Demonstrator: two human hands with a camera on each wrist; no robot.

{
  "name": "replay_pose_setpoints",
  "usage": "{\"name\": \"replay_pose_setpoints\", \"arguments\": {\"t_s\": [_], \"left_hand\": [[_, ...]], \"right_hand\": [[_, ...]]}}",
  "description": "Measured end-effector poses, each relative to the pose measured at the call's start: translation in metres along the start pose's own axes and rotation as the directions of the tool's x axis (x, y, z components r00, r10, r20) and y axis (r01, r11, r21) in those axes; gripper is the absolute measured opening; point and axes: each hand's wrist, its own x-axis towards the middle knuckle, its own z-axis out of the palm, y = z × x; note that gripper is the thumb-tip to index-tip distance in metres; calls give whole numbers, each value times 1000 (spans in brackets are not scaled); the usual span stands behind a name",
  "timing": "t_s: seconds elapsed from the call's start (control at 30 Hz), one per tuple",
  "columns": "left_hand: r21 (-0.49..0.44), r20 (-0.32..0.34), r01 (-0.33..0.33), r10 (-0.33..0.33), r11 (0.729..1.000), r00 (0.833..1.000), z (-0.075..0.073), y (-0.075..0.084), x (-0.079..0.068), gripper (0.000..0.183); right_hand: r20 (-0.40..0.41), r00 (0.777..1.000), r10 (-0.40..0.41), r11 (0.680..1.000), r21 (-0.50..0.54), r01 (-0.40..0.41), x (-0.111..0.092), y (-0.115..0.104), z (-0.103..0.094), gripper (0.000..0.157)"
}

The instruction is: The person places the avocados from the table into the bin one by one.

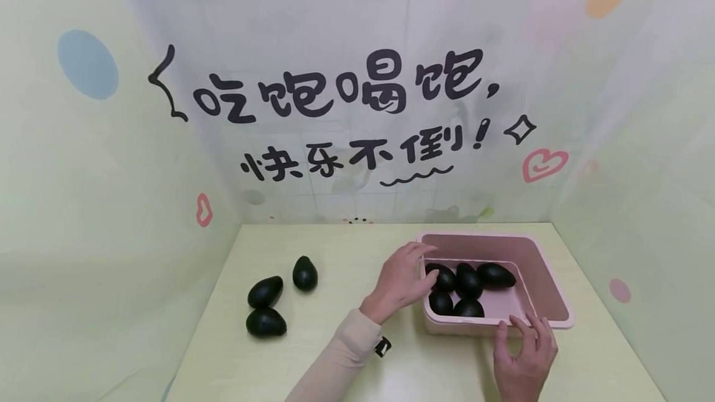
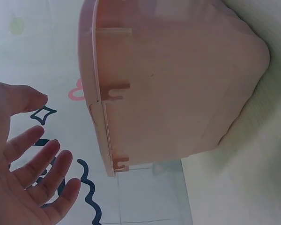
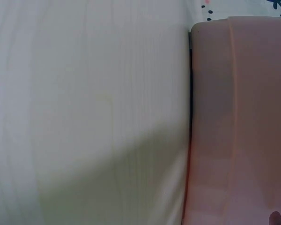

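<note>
A pink plastic bin [image 1: 503, 247] stands at the right of the table, with several dark avocados [image 1: 468, 281] inside, mostly toward its left. My left hand [image 1: 402, 281] is at the bin's left rim, thumb and fingers spread and loosely bent. In the left wrist view, that hand [image 2: 33, 164] holds nothing and shows apart from the bin's wall [image 2: 178, 93]. At the front rim, near the right corner, is my right hand [image 1: 527, 349], its loosely bent fingers overlapping the rim. Only one fingertip [image 3: 276, 218] shows in the right wrist view, before the bin's outer wall.
Three more avocados lie at the table's left: one at the back [image 1: 305, 274], one in the middle [image 1: 265, 292] and one nearer the front [image 1: 266, 322]. A printed cloth backdrop [image 1: 346, 30] surrounds the pale wooden table [image 1: 223, 371] at the back and sides.
</note>
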Motion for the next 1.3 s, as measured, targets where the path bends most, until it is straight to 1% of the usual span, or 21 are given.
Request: {"name": "replay_pose_setpoints", "arguments": {"t_s": [0.27, 0.47, 0.57, 0.87, 1.13, 1.3], "left_hand": [[-15, 7, 35, -35, 999, 999, 1, -8, -11, 45], [-43, -55, 58, -60, 997, 997, 4, -19, -23, 41], [-51, -74, 75, -78, 996, 994, 6, -25, -28, 39], [-62, -73, 126, -131, 990, 989, 5, -40, -36, 39], [-59, -72, 162, -166, 985, 984, 5, -48, -42, 41], [-60, -79, 180, -185, 982, 980, 5, -53, -46, 41]], "right_hand": [[-10, 1000, -1, 1000, -1, 1, 0, 1, 1, 35], [-2, 1000, 4, 1000, -6, -4, -4, 5, 1, 32], [-6, 1000, 5, 1000, -2, -5, -5, 5, 0, 31], [-4, 1000, 7, 1000, 6, -7, -3, 4, 1, 35], [1, 1000, 6, 1000, 13, -6, -2, 4, 0, 38], [5, 1000, 3, 1000, 15, -3, -2, 4, 0, 45]]}}
